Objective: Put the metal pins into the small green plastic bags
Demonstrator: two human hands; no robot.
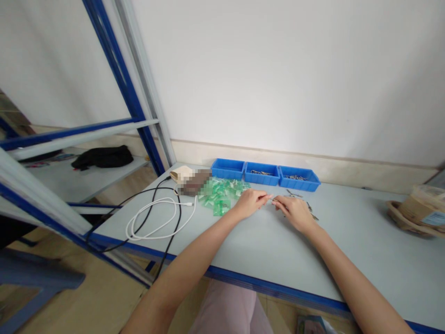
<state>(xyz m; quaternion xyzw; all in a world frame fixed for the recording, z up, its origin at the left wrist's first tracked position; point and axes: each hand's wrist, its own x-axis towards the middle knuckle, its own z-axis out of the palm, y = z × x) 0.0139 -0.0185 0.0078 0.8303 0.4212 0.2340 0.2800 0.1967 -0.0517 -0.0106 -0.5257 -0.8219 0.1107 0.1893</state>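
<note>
Above the table, my left hand (252,203) and my right hand (294,211) face each other with their fingertips close together. The left thumb and fingers are pinched; whatever they grip is too small to make out. A small, dark metal piece (275,200) shows at the fingertips of my closed right hand. Beside and behind that hand lie several thin metal pieces (295,194), partly covered by it. A heap of small green clear plastic bags (222,207) lies left of my left hand.
Three blue bins (227,169) stand in a row at the back; the middle and right ones hold metal pieces. White cable (153,237), black cable and a blurred brown object (195,183) lie left. A brown tray with a wrapped package (422,208) is far right. Blue-and-white posts rise left.
</note>
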